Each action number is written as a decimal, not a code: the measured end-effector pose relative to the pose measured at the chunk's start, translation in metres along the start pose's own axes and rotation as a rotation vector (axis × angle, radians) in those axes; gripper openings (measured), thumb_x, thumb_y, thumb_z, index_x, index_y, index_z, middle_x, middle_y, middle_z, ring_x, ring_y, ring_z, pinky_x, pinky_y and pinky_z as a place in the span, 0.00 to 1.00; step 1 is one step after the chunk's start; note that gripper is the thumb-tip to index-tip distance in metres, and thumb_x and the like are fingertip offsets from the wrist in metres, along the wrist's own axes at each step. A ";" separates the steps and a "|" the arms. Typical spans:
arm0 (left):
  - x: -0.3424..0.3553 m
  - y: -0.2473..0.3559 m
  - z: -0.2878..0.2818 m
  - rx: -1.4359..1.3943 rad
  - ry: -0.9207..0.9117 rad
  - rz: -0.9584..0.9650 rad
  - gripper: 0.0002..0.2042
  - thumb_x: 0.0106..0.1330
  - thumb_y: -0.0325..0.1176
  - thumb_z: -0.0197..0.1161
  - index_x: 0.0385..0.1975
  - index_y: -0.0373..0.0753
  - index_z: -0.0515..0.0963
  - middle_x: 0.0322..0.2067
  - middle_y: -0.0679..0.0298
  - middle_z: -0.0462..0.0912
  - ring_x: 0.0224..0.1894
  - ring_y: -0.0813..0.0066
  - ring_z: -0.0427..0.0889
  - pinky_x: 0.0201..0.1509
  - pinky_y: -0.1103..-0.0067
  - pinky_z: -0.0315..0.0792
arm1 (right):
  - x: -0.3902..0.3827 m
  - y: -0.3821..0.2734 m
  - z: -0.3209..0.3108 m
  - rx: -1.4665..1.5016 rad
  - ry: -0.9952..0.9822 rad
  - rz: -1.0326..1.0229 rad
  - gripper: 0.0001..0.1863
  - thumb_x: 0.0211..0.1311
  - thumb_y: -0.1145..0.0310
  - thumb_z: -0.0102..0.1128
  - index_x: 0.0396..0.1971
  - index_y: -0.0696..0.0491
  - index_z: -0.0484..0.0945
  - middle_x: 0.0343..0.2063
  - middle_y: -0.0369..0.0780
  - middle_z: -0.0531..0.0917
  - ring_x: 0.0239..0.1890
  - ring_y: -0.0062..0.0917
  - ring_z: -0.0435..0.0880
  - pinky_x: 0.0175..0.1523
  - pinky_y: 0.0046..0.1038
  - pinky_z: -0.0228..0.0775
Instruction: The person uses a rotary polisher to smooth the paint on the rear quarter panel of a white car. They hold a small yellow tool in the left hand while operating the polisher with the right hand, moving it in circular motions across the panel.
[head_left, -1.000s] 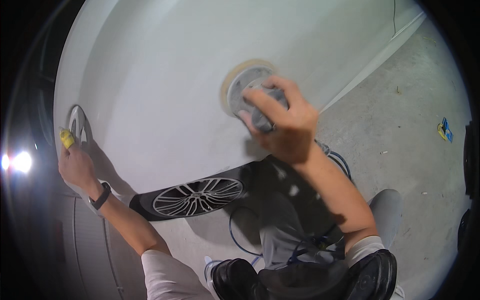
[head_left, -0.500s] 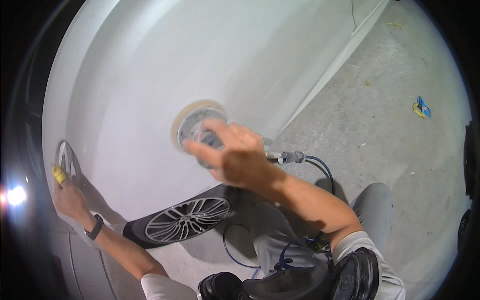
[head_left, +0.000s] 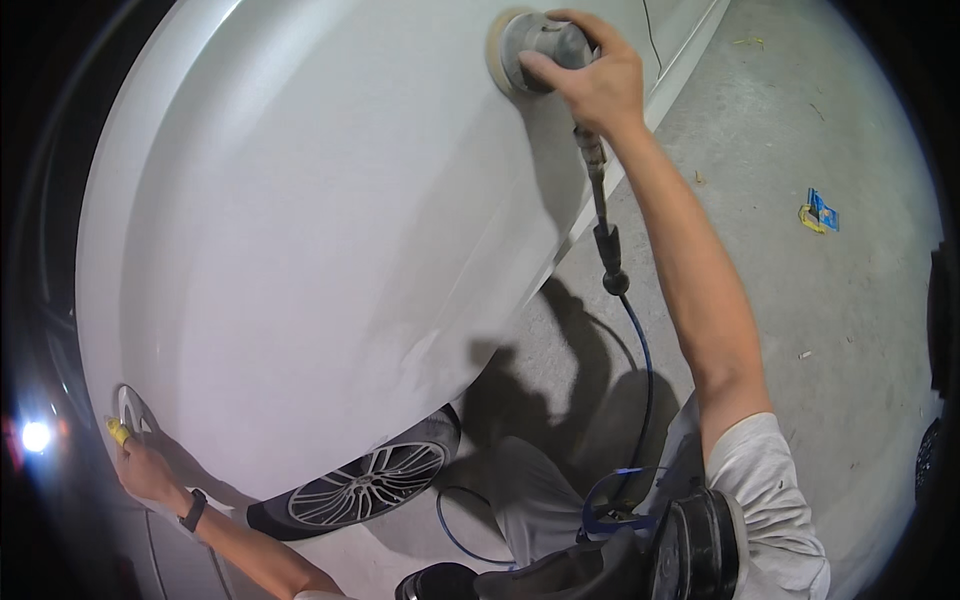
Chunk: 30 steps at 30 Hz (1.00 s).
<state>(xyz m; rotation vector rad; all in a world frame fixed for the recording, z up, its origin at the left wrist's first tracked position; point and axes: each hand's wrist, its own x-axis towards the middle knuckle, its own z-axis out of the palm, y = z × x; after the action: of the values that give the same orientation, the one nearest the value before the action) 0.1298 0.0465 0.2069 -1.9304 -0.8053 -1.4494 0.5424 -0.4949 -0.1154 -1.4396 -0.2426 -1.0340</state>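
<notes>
My right hand (head_left: 600, 82) is closed around the body of a round grey sander (head_left: 540, 45), thumb and fingers on either side. Its pale disc lies against the white car body panel (head_left: 300, 230), near the far edge of the view. From the sander hangs an air line with a black fitting (head_left: 610, 255) and a blue hose (head_left: 645, 370). At the left, my left hand (head_left: 152, 476) is at the near end of the door handle (head_left: 128, 405), and its fingers seem curled on it. A yellow wrap (head_left: 118, 432) covers one fingertip; the other fingers are partly hidden.
Below the panel is a wheel with a multi-spoke rim (head_left: 370, 485). The hose trails down beside my legs. A blue and yellow scrap (head_left: 820, 212) lies on the concrete floor (head_left: 760, 290) at the right. A bright light (head_left: 36, 437) shines at the far left.
My right hand has carried the sander away from me and to the right along the panel, stretching my arm out. My left hand stays by the handle; the view has shifted.
</notes>
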 end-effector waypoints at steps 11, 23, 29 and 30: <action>-0.009 0.043 -0.028 -0.055 0.009 -0.071 0.33 0.78 0.63 0.52 0.47 0.36 0.92 0.39 0.51 0.93 0.45 0.48 0.90 0.52 0.58 0.79 | -0.185 -0.125 0.042 0.081 -0.162 0.004 0.20 0.52 0.63 0.85 0.47 0.45 0.91 0.44 0.40 0.89 0.49 0.32 0.89 0.55 0.34 0.83; -0.007 0.038 -0.031 -0.075 0.005 0.141 0.26 0.80 0.53 0.52 0.50 0.36 0.90 0.37 0.51 0.92 0.42 0.49 0.89 0.49 0.60 0.78 | -0.288 -0.231 0.062 0.059 -0.209 -0.361 0.17 0.57 0.65 0.65 0.45 0.36 0.93 0.42 0.38 0.87 0.28 0.24 0.76 0.35 0.24 0.75; -0.009 0.017 -0.016 -0.074 -0.028 0.011 0.33 0.82 0.60 0.50 0.47 0.32 0.90 0.37 0.48 0.91 0.40 0.46 0.88 0.47 0.57 0.77 | -0.210 -0.165 0.058 0.062 -0.207 -0.195 0.24 0.44 0.66 0.83 0.47 0.40 0.92 0.46 0.38 0.87 0.35 0.29 0.89 0.37 0.30 0.83; -0.008 0.018 -0.015 -0.077 -0.026 0.002 0.33 0.82 0.60 0.50 0.47 0.32 0.90 0.37 0.47 0.91 0.40 0.46 0.88 0.47 0.57 0.77 | -0.192 -0.148 0.052 0.058 -0.153 -0.187 0.25 0.43 0.66 0.85 0.47 0.40 0.91 0.47 0.37 0.87 0.37 0.29 0.91 0.39 0.31 0.85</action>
<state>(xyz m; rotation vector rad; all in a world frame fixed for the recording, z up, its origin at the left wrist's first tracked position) 0.1323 0.0228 0.2012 -2.0106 -0.7692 -1.4762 0.3523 -0.3371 -0.1378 -1.4656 -0.5225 -1.0592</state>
